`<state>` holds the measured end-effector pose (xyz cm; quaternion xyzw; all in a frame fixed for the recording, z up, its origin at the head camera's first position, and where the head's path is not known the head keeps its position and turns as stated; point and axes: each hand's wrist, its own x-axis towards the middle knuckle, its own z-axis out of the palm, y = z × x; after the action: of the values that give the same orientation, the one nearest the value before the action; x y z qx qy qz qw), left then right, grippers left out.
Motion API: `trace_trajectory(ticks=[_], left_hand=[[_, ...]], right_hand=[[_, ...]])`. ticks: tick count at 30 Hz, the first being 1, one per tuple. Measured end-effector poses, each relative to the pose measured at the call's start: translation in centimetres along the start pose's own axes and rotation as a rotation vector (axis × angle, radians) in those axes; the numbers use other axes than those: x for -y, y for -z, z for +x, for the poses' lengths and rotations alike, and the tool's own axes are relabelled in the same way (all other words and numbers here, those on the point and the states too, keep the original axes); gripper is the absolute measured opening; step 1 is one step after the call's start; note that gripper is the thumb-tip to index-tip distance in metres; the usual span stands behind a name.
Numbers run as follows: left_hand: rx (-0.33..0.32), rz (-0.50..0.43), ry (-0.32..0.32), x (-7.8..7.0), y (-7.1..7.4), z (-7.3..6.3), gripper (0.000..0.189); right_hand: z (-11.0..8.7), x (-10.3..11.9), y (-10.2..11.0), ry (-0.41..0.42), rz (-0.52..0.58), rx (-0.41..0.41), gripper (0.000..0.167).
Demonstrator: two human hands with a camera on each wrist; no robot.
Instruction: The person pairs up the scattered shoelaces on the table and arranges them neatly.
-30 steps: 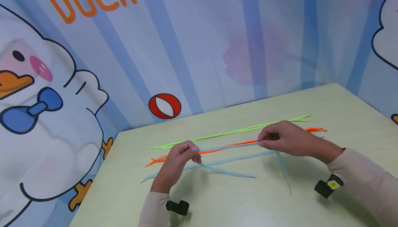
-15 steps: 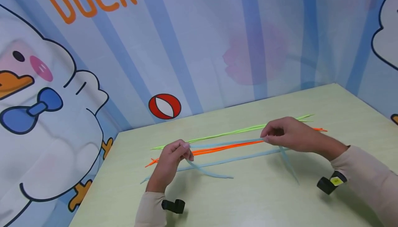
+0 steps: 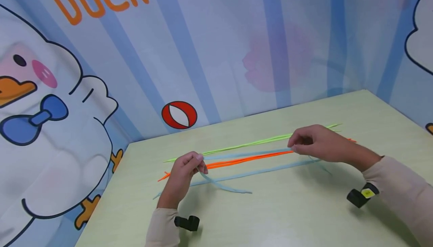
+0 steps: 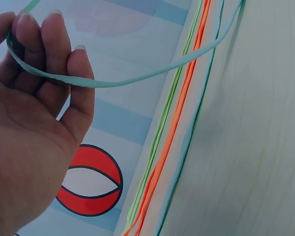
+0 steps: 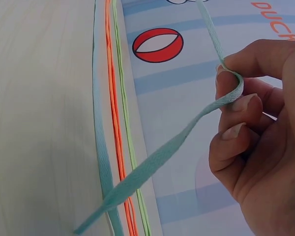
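A light blue shoelace (image 3: 247,153) is stretched between my two hands, raised above the table. My left hand (image 3: 184,171) pinches it near one end, and that end trails down toward the table in front. My right hand (image 3: 316,143) pinches the other end between thumb and forefinger; in the right wrist view the lace's flat tail (image 5: 157,157) hangs from the fingers. Beneath the hands lies a second light blue lace (image 3: 257,172), laid lengthwise. Behind it run orange laces (image 3: 247,160), then green laces (image 3: 250,143), roughly parallel.
The pale wooden table (image 3: 270,209) ends against a blue striped backdrop (image 3: 230,51) printed with a duck and a ball. A black wrist camera (image 3: 187,223) sits at the left sleeve, another camera (image 3: 362,195) at the right.
My left hand has moved left and my right hand right and slightly away, so the held lace spans wider. Its left tail has shifted left; the laces on the table have stayed put.
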<state>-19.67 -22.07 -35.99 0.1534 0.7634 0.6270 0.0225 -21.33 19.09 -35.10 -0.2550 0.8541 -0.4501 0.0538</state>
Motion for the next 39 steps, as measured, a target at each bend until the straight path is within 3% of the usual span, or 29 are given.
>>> trace_trajectory(ticks=[9, 15, 39], left_hand=[[-0.016, -0.021, -0.006, 0.6, 0.8, -0.2, 0.038], [-0.053, -0.005, 0.027, 0.7, 1.4, -0.4, 0.037], [-0.179, 0.023, 0.101, 1.3, 5.5, -2.3, 0.034]], right_hand=[[0.0, -0.6, 0.1, -0.001, -0.006, 0.003, 0.013], [-0.3, -0.8, 0.1, -0.01, -0.004, -0.003, 0.013], [-1.5, -2.3, 1.1, -0.002, -0.07, -0.052, 0.01]])
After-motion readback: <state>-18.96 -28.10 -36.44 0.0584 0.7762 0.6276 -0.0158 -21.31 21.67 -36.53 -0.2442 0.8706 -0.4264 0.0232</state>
